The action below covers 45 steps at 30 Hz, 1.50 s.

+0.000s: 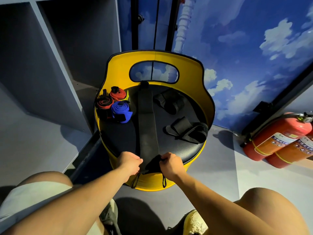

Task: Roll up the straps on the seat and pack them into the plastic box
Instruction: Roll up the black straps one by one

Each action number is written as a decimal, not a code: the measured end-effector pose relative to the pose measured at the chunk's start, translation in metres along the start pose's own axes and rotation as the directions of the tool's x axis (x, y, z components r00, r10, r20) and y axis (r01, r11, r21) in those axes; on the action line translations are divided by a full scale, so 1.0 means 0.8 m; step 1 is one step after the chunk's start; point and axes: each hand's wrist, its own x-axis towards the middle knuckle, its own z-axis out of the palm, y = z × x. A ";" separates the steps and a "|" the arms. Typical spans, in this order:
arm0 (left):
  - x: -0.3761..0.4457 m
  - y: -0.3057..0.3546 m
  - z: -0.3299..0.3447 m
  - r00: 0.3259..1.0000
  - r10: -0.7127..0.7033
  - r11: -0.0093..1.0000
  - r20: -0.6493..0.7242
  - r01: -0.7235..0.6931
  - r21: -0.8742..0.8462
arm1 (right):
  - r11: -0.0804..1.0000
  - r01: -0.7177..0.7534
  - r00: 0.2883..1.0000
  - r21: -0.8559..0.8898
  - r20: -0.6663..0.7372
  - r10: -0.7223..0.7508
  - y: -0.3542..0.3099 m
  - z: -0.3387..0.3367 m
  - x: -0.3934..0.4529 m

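We have a long black strap [147, 122] lying flat down the middle of the round black seat [122, 134], from the back of the seat to its near edge. At the near edge our left hand [130, 164] and right hand [171, 164] both pinch the end of this strap, with our fingers [163, 157] curled round the bunched-up cloth. Two thin loops hang down from it over the yellow side. At the back left of the seat sit three rolled straps: a blue roll [120, 111], a red roll [117, 94] and a red and black roll [105, 102], all touching. On the right side lie two more loose black straps [188, 131]. Two red fire extinguishers [277, 138] lie on the floor to the right.
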 end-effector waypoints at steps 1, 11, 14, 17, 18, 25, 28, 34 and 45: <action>-0.004 0.000 0.001 1.000 -0.003 1.000 -0.007 0.003 -0.016 | 1.000 0.003 1.000 0.012 0.004 -0.003 0.000 -0.001 0.000; -0.006 -0.002 -0.003 0.979 -0.139 0.988 0.148 0.147 -0.043 | 0.968 -0.029 0.998 0.250 0.055 0.016 0.007 -0.007 -0.002; -0.009 -0.003 -0.005 0.956 -0.174 0.982 0.237 0.186 -0.028 | 0.949 -0.016 0.995 0.313 0.101 -0.017 0.007 -0.009 -0.008; -0.010 -0.002 -0.006 0.960 -0.159 0.983 0.231 0.176 -0.053 | 0.935 -0.009 0.992 0.353 0.120 -0.036 0.002 -0.014 -0.013; -0.009 -0.001 -0.005 0.960 -0.162 0.981 0.227 0.181 -0.067 | 0.932 0.009 0.991 0.362 0.119 -0.055 0.000 -0.017 -0.014; -0.017 0.009 -0.003 0.960 -0.161 0.982 0.227 0.179 -0.059 | 0.812 0.563 0.826 -0.155 0.088 -0.556 0.022 -0.008 -0.018; -0.019 0.010 -0.004 0.965 -0.163 0.983 0.207 0.177 -0.051 | 0.716 0.626 0.767 -0.310 0.077 -0.637 0.025 -0.004 -0.017; -0.007 0.007 -0.011 0.945 0.315 0.808 0.085 -0.314 0.498 | 0.695 0.654 0.736 -0.299 0.037 -0.676 0.021 -0.010 -0.015; -0.003 -0.005 -0.008 0.758 0.493 0.388 0.427 -0.631 0.672 | 0.792 0.575 0.815 -0.206 0.056 -0.577 0.019 -0.004 -0.001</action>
